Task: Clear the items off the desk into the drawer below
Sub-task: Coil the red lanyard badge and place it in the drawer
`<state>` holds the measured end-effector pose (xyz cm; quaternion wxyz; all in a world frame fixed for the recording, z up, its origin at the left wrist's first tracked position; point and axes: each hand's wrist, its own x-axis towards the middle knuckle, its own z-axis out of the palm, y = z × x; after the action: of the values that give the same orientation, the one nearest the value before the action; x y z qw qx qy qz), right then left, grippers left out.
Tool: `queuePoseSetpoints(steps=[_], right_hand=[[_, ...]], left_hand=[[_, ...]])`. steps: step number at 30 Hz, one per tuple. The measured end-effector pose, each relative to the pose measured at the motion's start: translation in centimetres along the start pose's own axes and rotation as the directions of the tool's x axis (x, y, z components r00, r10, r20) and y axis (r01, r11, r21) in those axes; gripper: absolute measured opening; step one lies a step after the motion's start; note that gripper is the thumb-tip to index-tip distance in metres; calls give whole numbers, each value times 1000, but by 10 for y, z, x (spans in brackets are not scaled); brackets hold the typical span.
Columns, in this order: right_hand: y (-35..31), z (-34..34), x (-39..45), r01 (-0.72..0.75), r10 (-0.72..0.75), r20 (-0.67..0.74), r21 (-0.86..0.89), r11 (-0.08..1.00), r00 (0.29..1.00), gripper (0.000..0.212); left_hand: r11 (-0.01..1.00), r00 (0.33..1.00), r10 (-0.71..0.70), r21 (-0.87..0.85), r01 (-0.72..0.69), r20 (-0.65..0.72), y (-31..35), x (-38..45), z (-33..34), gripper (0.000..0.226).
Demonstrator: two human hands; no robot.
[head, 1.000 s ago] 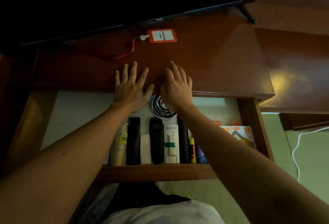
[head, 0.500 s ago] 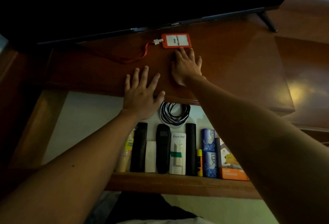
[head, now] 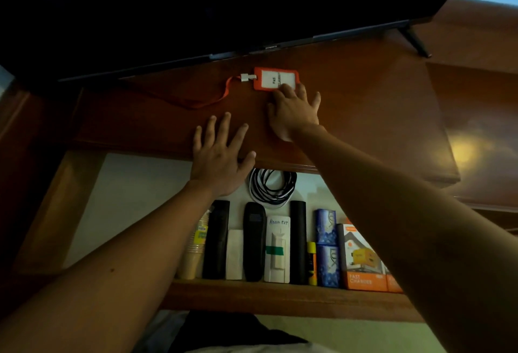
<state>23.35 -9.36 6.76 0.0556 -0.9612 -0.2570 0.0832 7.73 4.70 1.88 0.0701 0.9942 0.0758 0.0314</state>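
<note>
Ideally the right hand (head: 294, 113), fingers flat on the badge (head: 276, 79), slides it (strap (head: 208, 101) trailing) off the counter (head: 364, 117) into the drawer (head: 280, 296); left hand (head: 221, 153) rests flat, holding nothing.

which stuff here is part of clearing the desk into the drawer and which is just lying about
Part of the job:
- orange badge, right hand touching its near edge
- desk
- open drawer
- left hand, flat on the desk

Just there:
- TV
- coiled cable, remotes, boxes, already put away
</note>
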Motion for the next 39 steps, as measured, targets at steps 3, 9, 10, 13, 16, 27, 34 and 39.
queuePoseSetpoints(steps=[3, 9, 10, 13, 16, 27, 34, 39], right_hand=[[2, 3, -25, -23, 24, -146, 4, 1000, 989, 47], [16, 11, -38, -139, 158, -89, 187, 972, 983, 57], [19, 12, -37, -155, 168, -44, 222, 963, 985, 58], [25, 10, -39, -150, 156, -19, 192, 970, 987, 61], [26, -2, -41, -183, 183, 13, 151, 971, 983, 79], [24, -17, -59, -242, 237, 68, 445, 862, 969, 77], [22, -25, -74, -243, 180, 163, 621, 745, 970, 38], [26, -35, -87, -298, 121, 276, 800, 521, 953, 33]], left_hand=[[1000, 1000, -8, -6, 8, 13, 0, 0, 0, 71], [1000, 999, -24, 7, 24, 43, 1, 1, -2, 72], [1000, 999, -24, 5, 24, 46, 1, 1, -3, 72], [1000, 998, -25, 1, 25, 60, 0, 2, -3, 73], [1000, 996, -23, -6, 24, 88, -2, 2, -3, 73], [1000, 982, 7, -29, -1, 190, -5, 4, -9, 72], [981, 977, -19, -182, 59, 214, -3, 8, -19, 68], [832, 967, -199, -548, 83, -156, 11, 11, -44, 43]])
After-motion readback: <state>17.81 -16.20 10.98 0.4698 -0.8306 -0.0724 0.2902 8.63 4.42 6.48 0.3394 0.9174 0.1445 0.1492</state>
